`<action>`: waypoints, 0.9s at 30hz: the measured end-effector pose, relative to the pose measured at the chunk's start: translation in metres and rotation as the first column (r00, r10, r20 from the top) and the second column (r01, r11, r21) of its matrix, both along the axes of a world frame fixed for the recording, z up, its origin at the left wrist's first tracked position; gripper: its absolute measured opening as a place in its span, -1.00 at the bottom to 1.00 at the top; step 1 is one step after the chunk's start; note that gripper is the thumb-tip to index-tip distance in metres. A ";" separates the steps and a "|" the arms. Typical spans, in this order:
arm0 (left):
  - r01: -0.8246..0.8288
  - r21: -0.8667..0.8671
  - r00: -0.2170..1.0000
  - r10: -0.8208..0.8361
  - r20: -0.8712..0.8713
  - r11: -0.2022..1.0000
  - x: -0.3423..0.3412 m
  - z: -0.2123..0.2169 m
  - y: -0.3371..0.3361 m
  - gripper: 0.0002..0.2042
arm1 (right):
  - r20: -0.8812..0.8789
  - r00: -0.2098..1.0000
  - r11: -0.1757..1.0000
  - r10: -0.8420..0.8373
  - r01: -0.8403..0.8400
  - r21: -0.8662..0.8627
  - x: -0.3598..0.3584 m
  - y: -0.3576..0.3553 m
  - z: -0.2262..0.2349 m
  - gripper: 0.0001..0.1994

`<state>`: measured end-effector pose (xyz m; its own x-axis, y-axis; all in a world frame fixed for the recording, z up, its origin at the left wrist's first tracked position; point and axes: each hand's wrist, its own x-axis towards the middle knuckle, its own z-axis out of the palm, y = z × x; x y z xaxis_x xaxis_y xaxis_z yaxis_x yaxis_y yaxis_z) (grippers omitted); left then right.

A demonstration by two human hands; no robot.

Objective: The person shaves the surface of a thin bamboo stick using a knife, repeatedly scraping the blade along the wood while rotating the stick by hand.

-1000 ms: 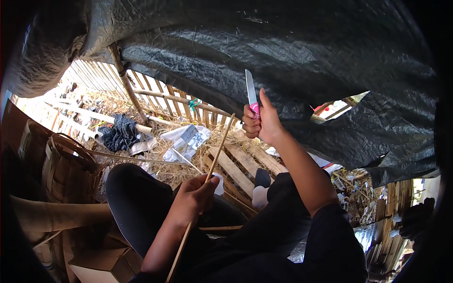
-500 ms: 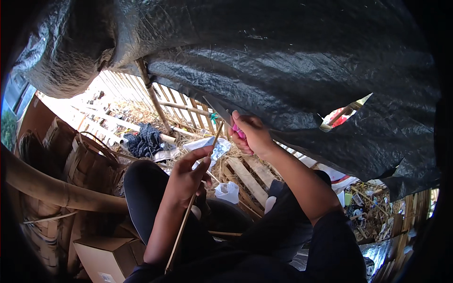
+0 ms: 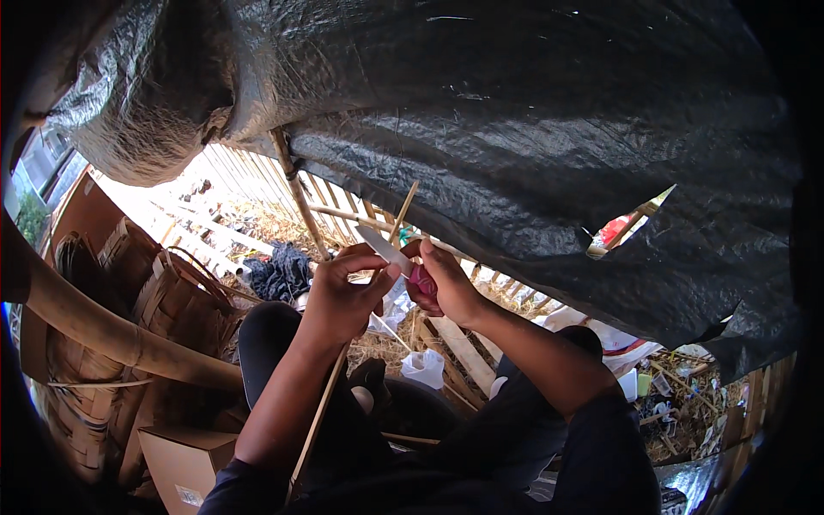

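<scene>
My left hand (image 3: 342,296) is closed round a long thin bamboo strip (image 3: 317,425). The strip slants from beside my left forearm up past the fingers, its tip standing above both hands. In my right hand (image 3: 448,285) is a knife (image 3: 383,246) with a pink handle, held in a fist. Its pale blade points up and left, lying across the strip close to my left fingers. The two hands nearly meet, the left thumb by the base of the blade. Where exactly the edge touches the strip is hard to see.
A black plastic sheet (image 3: 515,154) hangs low in front. On the left are a thick bamboo pole (image 3: 129,335), woven baskets (image 3: 172,318) and a cardboard box (image 3: 184,463). Beyond my knees lie a dark cloth (image 3: 281,273), wooden slats (image 3: 463,352) and a white plastic bag (image 3: 423,367).
My right hand has brought the knife down and left against the strip. My left hand has shifted up to meet it, and the view has tilted slightly.
</scene>
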<state>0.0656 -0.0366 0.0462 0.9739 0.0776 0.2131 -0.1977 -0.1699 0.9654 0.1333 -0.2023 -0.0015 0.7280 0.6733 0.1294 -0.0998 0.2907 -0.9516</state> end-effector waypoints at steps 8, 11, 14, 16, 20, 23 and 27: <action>-0.058 -0.129 0.971 0.026 -0.238 0.990 0.004 0.002 0.008 -0.81 | -0.303 0.953 0.982 0.030 0.029 0.189 0.018 -0.016 0.008 -0.42; -0.029 -0.197 0.988 -0.001 -0.154 0.980 -0.008 -0.010 0.010 -0.85 | -0.408 0.910 0.967 0.066 0.042 0.250 0.030 -0.017 0.010 -0.46; -0.064 -0.189 0.989 0.037 -0.145 0.980 -0.018 -0.003 0.001 -0.71 | -0.446 0.895 0.970 0.022 0.088 0.225 0.042 -0.018 -0.001 -0.54; -0.006 -0.203 0.988 -0.026 -0.151 0.979 -0.016 -0.009 0.003 -0.50 | -0.416 0.908 0.977 -0.050 0.132 0.170 0.043 -0.020 -0.005 -0.55; 0.118 -0.266 0.944 -0.191 -0.267 0.957 -0.015 -0.011 0.007 -0.45 | -0.054 0.932 0.933 -0.359 0.361 0.015 0.040 -0.015 -0.013 -0.72; 0.163 -0.219 0.924 -0.227 -0.309 0.962 -0.015 -0.012 0.010 -0.56 | 0.167 0.872 0.861 -0.461 0.485 -0.155 0.036 -0.009 -0.011 -0.68; 0.175 -0.276 0.885 -0.274 -0.378 0.945 -0.014 -0.016 0.006 -0.60 | 0.649 0.581 0.762 -0.492 0.648 -0.003 0.046 -0.008 -0.009 -0.83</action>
